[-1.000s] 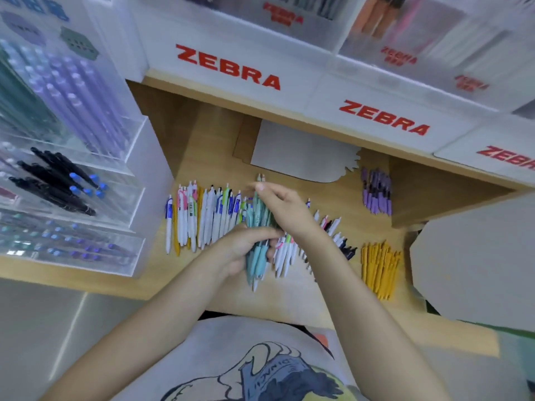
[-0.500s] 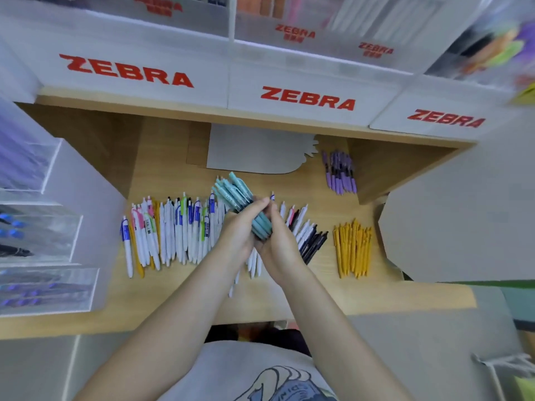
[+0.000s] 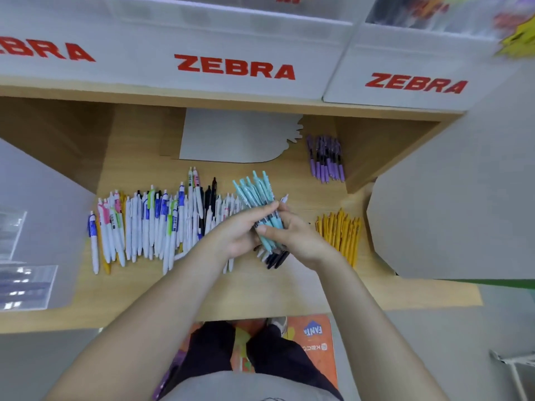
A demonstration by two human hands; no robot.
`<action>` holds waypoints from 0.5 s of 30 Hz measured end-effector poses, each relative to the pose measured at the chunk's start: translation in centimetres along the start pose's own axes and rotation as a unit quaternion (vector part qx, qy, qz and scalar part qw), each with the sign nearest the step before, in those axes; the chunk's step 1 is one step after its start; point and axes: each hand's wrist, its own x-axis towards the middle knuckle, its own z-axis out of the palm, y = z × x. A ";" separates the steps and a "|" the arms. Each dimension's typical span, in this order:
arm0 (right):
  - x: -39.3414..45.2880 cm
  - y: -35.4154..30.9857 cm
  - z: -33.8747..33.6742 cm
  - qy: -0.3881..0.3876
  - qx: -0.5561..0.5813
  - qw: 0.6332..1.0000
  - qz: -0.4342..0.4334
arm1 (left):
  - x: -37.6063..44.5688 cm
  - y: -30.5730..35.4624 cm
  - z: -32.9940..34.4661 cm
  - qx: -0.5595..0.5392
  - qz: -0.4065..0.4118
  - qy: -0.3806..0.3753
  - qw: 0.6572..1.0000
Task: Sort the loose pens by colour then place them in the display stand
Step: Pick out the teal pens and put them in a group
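Above wooden shelf (image 3: pixel 260 285), left hand (image 3: pixel 236 235) and right hand (image 3: pixel 295 238) grip teal pens (image 3: pixel 257 195).

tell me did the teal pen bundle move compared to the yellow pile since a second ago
Yes. The teal pen bundle, held in both hands, has shifted right along the shelf, closer to the yellow pile.

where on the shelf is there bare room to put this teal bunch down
Bare wood lies between the purple pens and the yellow pens, and along the front edge of the shelf. The stretch under the mixed white pens is crowded, as is under both hands.
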 end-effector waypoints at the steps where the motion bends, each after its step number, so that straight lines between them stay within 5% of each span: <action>1: -0.1 0.0 -0.5 -0.012 0.013 1.000 -0.005 | 0.2 0.0 0.2 0.010 0.003 0.001 1.000; 6: -0.2 0.2 -2.3 -0.007 0.058 0.998 0.004 | 0.8 0.6 0.4 0.027 0.069 0.011 0.997; 10: 1.2 0.3 -3.7 0.027 0.029 0.999 0.015 | 1.5 0.6 -0.3 0.117 0.130 0.179 0.968; 12: 2.8 0.3 -4.5 0.062 0.005 0.998 0.024 | 1.9 0.0 -1.1 0.225 0.180 0.314 0.905; 15: 6.4 0.5 -5.9 0.123 -0.046 0.991 0.036 | 2.8 -1.9 -4.2 0.524 0.222 0.312 0.761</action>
